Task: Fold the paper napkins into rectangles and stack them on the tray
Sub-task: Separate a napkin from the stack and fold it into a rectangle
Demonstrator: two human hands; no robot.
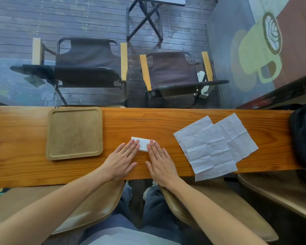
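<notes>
A small folded white napkin (143, 143) lies on the wooden counter (166, 121) in front of me. My left hand (122, 161) lies flat, palm down, with its fingertips pressing on the napkin's left end. My right hand (160, 162) lies flat too, fingertips on the napkin's right end. A square wooden tray (50, 135) sits to the left with nothing on it. To the right, two unfolded, creased white napkins (210, 147) overlap; the nearer one hangs over the counter's front edge.
A dark bag (304, 137) sits at the counter's right end. Beyond the counter's far edge stand two folding chairs (88, 68) on a dark deck. Tan stool seats (95, 209) lie below the near edge.
</notes>
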